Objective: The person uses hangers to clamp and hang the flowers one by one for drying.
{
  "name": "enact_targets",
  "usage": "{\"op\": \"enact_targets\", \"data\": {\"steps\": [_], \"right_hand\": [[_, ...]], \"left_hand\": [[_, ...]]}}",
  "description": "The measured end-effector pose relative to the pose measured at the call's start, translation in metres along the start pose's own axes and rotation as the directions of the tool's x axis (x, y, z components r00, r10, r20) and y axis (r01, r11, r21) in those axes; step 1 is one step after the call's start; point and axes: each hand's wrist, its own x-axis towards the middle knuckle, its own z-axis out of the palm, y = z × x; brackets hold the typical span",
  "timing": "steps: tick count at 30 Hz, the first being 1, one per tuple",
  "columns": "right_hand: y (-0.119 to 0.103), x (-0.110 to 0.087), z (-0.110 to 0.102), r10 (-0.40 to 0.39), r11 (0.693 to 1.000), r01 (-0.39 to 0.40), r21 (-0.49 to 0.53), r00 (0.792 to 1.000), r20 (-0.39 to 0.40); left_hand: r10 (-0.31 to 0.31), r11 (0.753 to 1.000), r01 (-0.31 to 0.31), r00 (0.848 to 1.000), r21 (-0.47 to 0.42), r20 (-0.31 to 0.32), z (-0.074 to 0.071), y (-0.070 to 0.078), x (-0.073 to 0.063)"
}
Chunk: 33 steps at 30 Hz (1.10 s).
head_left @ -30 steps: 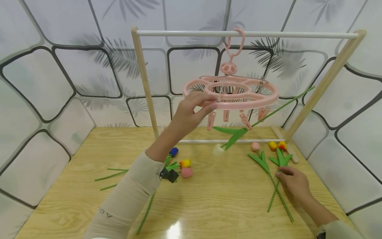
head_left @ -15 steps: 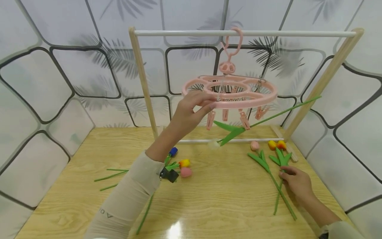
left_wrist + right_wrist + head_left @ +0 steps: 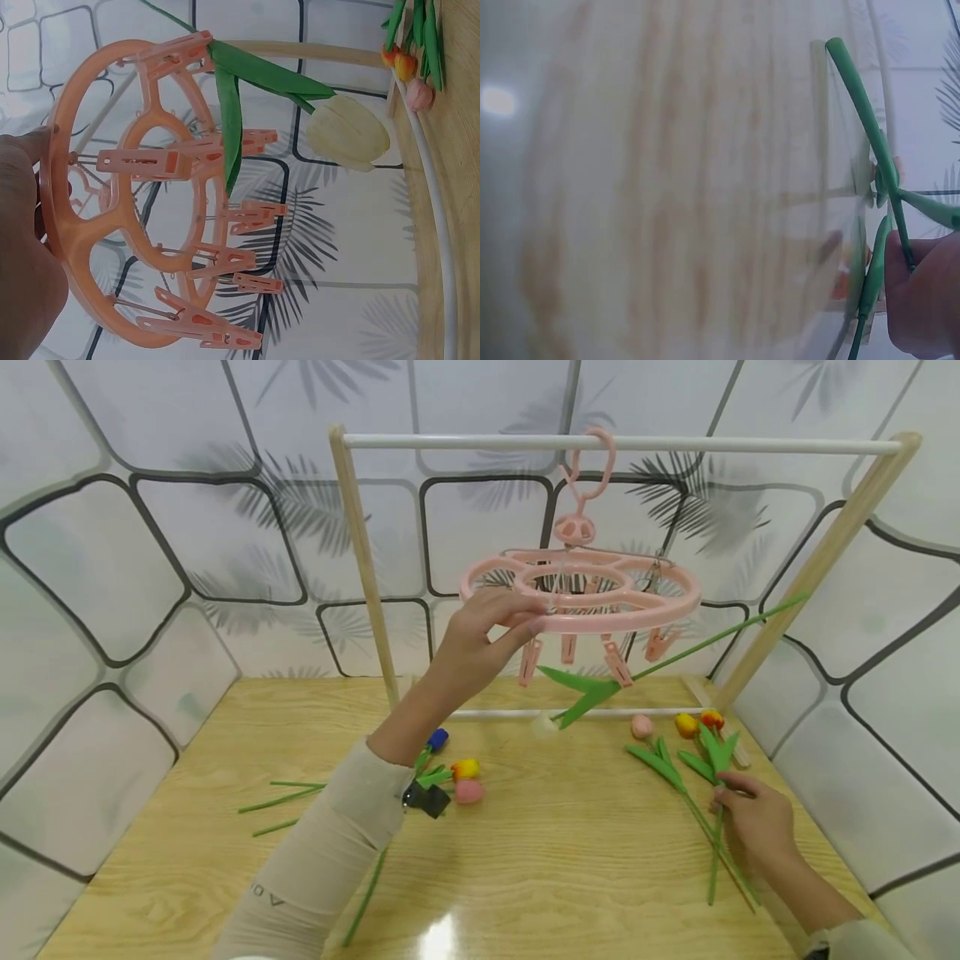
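My left hand point(image 3: 487, 631) pinches the near rim of a round pink clip hanger point(image 3: 630, 622), which hangs by its hook from a white bar. Several pink clothespins point(image 3: 146, 163) dangle below the ring. One of them grips the stem of a white artificial tulip point(image 3: 349, 133), whose flower points down and whose stem slants up to the right. At the right of the table, my right hand point(image 3: 757, 818) pinches the green stem point(image 3: 866, 124) of an orange-red tulip point(image 3: 712, 719). A yellow-orange tulip point(image 3: 686, 725) and a pink tulip point(image 3: 641, 727) lie right beside it.
The rack has wooden posts point(image 3: 363, 560), a white top bar point(image 3: 465, 442) and a white lower bar point(image 3: 487, 714). Under my left forearm lie a blue tulip point(image 3: 437, 740), a yellow-red one point(image 3: 466, 769) and a pink one point(image 3: 469, 792) on the wooden table point(image 3: 555, 860).
My right hand has shifted slightly right, turning the pinched tulip's stem with it. The white tulip sways a little on its clothespin. My left hand keeps its hold on the rim.
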Motion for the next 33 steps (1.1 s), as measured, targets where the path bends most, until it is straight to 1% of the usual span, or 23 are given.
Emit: {"op": "enact_targets", "data": {"steps": [3,7,10,14,18,19,21,22,23,25,28,33], "right_hand": [[-0.001,0.000,-0.002,0.000,0.998,0.001,0.061,1.000,-0.011],[-0.002,-0.002,-0.006,-0.006,0.987,0.006,0.158,1.000,0.000],[-0.006,-0.004,-0.008,-0.026,0.984,0.024,0.178,1.000,0.008],[-0.013,-0.005,-0.009,-0.063,0.981,0.063,0.183,0.998,-0.009],[-0.020,-0.006,-0.007,-0.058,0.964,0.057,0.261,0.998,-0.001],[-0.022,-0.006,-0.006,-0.052,0.963,0.049,0.264,0.999,0.005],[-0.027,-0.009,-0.003,-0.043,0.969,0.036,0.246,0.999,0.023],[-0.029,-0.010,-0.001,-0.045,0.976,0.036,0.216,0.998,0.035],[-0.031,-0.012,0.002,-0.044,0.986,0.036,0.164,0.998,0.048],[-0.036,-0.017,0.007,-0.045,0.996,0.039,0.079,0.997,0.071],[-0.043,-0.025,0.015,-0.035,0.999,0.032,0.021,0.992,0.120],[-0.052,-0.038,0.034,-0.015,0.999,0.007,0.043,0.982,0.190]], "left_hand": [[-0.003,1.000,0.003,1.000,0.003,0.002,0.000,0.000,0.000],[-0.003,1.000,0.003,1.000,0.009,0.005,0.000,0.000,0.000],[-0.006,1.000,0.006,1.000,0.012,0.005,0.000,0.000,0.001],[-0.006,1.000,0.006,1.000,0.014,0.000,0.000,0.000,0.001],[-0.002,1.000,0.002,1.000,0.015,-0.001,0.000,0.001,0.001],[-0.003,1.000,0.003,1.000,0.016,-0.003,0.000,0.001,0.001],[-0.007,1.000,0.007,1.000,0.021,-0.005,-0.001,0.001,0.000],[-0.011,1.000,0.011,1.000,0.023,-0.005,-0.002,0.002,0.000],[-0.013,1.000,0.013,1.000,0.026,-0.006,-0.003,0.002,0.000],[-0.015,0.999,0.015,1.000,0.029,-0.007,-0.003,0.003,0.000],[-0.013,1.000,0.013,1.000,0.027,-0.003,-0.005,0.003,0.000],[-0.021,1.000,0.021,1.000,0.013,-0.003,-0.008,0.006,-0.001]]}}
